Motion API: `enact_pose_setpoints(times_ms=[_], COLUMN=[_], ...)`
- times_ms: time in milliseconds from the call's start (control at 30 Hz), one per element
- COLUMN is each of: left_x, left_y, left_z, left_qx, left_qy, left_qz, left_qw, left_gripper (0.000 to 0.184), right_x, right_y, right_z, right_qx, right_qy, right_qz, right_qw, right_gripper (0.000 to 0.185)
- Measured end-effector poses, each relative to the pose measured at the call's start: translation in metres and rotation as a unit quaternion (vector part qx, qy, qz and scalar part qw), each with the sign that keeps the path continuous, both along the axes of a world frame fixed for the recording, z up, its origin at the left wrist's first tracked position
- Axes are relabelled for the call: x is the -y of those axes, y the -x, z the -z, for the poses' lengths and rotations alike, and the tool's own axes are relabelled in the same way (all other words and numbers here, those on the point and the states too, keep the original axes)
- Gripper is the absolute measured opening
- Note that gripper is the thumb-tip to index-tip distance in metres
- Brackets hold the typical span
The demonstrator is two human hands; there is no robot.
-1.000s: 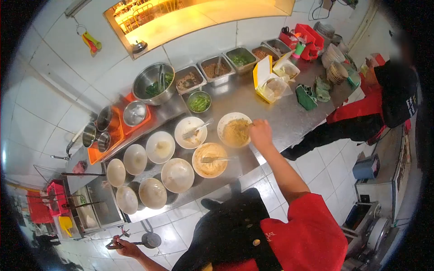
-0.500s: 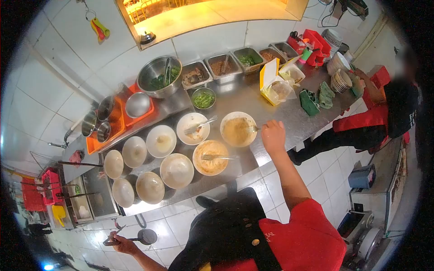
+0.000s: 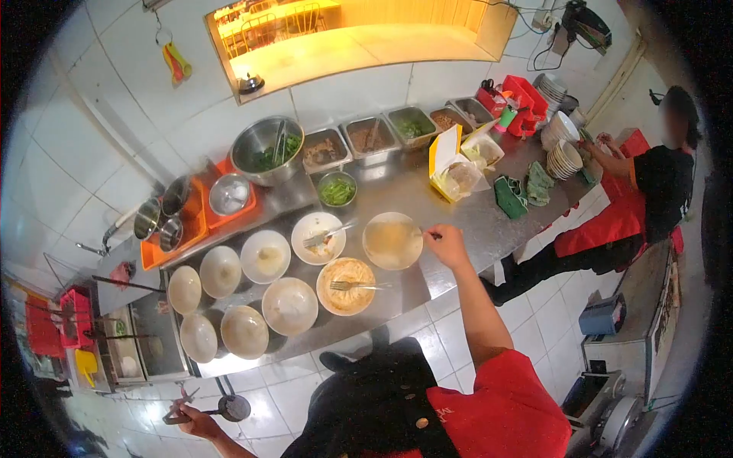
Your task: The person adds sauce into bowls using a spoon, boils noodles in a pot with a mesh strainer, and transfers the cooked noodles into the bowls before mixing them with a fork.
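Observation:
My right hand (image 3: 446,244) is closed on a fork's handle at the right rim of a white bowl (image 3: 392,241) with tan, sauce-like contents. Below that bowl, another bowl (image 3: 346,286) with orange-tan residue has a fork lying in it. A third bowl (image 3: 318,237) up and left also holds a fork and some scraps. Several white bowls (image 3: 289,306) stand in two rows to the left. At the lower left, away from the counter, my left hand (image 3: 200,422) is wrapped round the handles of metal tongs (image 3: 179,413).
Steel tubs of food (image 3: 369,140) line the wall beside a large steel bowl (image 3: 267,151) of greens. Open yellow boxes (image 3: 456,177), green cloths (image 3: 511,197) and stacked bowls (image 3: 563,159) lie rightward. A co-worker (image 3: 663,175) stands at the counter's right end.
The fork in my right hand has shifted within the tan bowl. My left hand keeps the tongs. The co-worker's head and arm show more fully, and the whole view has shifted a little.

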State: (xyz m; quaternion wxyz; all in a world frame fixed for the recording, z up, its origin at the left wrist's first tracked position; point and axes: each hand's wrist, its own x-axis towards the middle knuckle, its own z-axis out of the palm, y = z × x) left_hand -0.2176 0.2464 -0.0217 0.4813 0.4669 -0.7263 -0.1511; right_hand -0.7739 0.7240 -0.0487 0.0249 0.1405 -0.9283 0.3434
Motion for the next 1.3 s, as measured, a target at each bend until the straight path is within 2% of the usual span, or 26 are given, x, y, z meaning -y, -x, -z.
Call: enact_pose_setpoints(times_ms=[33,67,133,167,200,233,267,333,367,433,467,533,567,633,667,733,800,867,933,967,1033,1067,1100,1133,1233,1300], left_x=[-0.004,-0.008,-0.006,-0.005,-0.006,-0.01,-0.011,-0.01,-0.009,-0.009,-0.005,-0.004,-0.003,-0.008,-0.01,-0.01,-0.008,-0.016,-0.024,-0.024,-0.021,-0.021,-0.02,-0.02,-0.017,-0.017], left_y=[0.003,0.003,-0.002,-0.004,-0.005,-0.001,-0.001,-0.001,-0.008,-0.011,-0.014,-0.01,-0.005,-0.004,-0.002,0.001,-0.003,0.004,0.002,0.001,-0.001,-0.002,-0.003,-0.004,-0.008,-0.012], left_z=[-0.007,-0.011,-0.009,-0.008,-0.007,-0.014,-0.014,-0.009,-0.013,-0.008,-0.006,-0.004,-0.003,-0.004,-0.006,-0.003,0.001,-0.005,-0.009,-0.01,-0.005,-0.002,0.0,0.0,0.0,-0.003], left_qx=[0.026,0.051,0.064,0.061,0.058,0.052,0.054,0.016,0.079,0.082,0.088,0.072,0.059,0.038,0.018,-0.007,-0.04,-0.049,-0.057,-0.038,-0.031,-0.031,-0.019,-0.007,0.002,0.002], left_qy=[-0.003,-0.005,-0.011,-0.015,-0.019,-0.045,-0.048,0.0,-0.001,0.008,0.005,0.019,0.033,0.003,-0.024,0.007,0.009,-0.002,-0.015,-0.015,0.009,0.008,0.013,0.018,0.025,0.025], left_qz=[-0.021,-0.043,-0.041,-0.04,-0.039,-0.035,-0.038,-0.024,-0.026,-0.022,-0.017,-0.001,0.016,0.01,0.008,0.011,0.04,0.022,0.006,0.02,0.028,0.028,0.021,0.015,0.01,0.019], left_qw=[0.999,0.998,0.997,0.997,0.997,0.997,0.997,1.0,0.997,0.996,0.996,0.997,0.998,0.999,1.0,1.0,0.998,0.999,0.998,0.999,0.999,0.999,1.0,1.0,1.0,1.0], left_gripper=[0.026,0.026,0.025,0.026,0.026,0.027,0.027,0.027,0.026,0.027,0.027,0.026,0.025,0.025,0.024,0.022,0.019,0.018,0.018,0.017,0.018,0.018,0.02,0.022,0.018,0.018], right_x=[-0.002,-0.001,0.002,0.003,0.004,0.005,0.003,0.005,0.008,0.01,0.012,0.016,0.019,0.027,0.022,0.007,-0.001,-0.006,-0.001,0.002,0.012,0.018,0.023,0.027,0.029,0.032], right_y=[-0.004,-0.007,-0.01,-0.013,-0.016,-0.019,-0.025,-0.03,-0.032,-0.034,-0.03,-0.016,-0.013,-0.016,-0.014,0.001,0.009,0.002,-0.005,-0.009,-0.018,-0.024,-0.029,-0.036,-0.046,-0.049], right_z=[-0.016,-0.026,-0.041,-0.042,-0.042,-0.042,-0.044,-0.05,-0.052,-0.057,-0.043,0.007,0.013,0.024,0.029,0.03,0.011,-0.016,-0.037,-0.036,-0.034,-0.031,-0.027,-0.028,-0.048,-0.052], right_qx=[0.009,0.015,0.039,0.042,-0.027,-0.099,-0.097,-0.197,-0.197,-0.223,-0.227,-0.205,-0.212,-0.136,-0.142,0.029,0.034,0.05,-0.067,-0.066,-0.014,-0.013,-0.121,-0.221,-0.262,-0.243], right_qy=[0.051,0.048,0.15,0.147,-0.009,-0.165,-0.167,-0.236,-0.235,-0.268,-0.268,-0.374,-0.374,-0.219,-0.218,-0.09,-0.051,-0.022,-0.016,-0.02,0.092,0.091,-0.095,-0.278,-0.259,-0.261], right_qz=[-0.009,-0.014,-0.003,-0.008,-0.029,-0.049,-0.053,-0.014,-0.025,-0.009,-0.013,-0.037,-0.037,-0.045,-0.05,-0.007,-0.011,-0.011,-0.037,-0.038,0.006,0.005,-0.028,-0.059,-0.006,-0.009], right_qw=[0.999,0.999,0.988,0.988,0.999,0.98,0.98,0.952,0.952,0.937,0.936,0.904,0.902,0.965,0.964,0.995,0.998,0.998,0.997,0.997,0.996,0.996,0.988,0.933,0.93,0.934], right_gripper=[0.018,0.018,0.016,0.016,0.014,0.013,0.013,0.012,0.012,0.012,0.012,0.011,0.011,0.014,0.014,0.018,0.021,0.023,0.025,0.025,0.019,0.019,0.016,0.014,0.012,0.012])
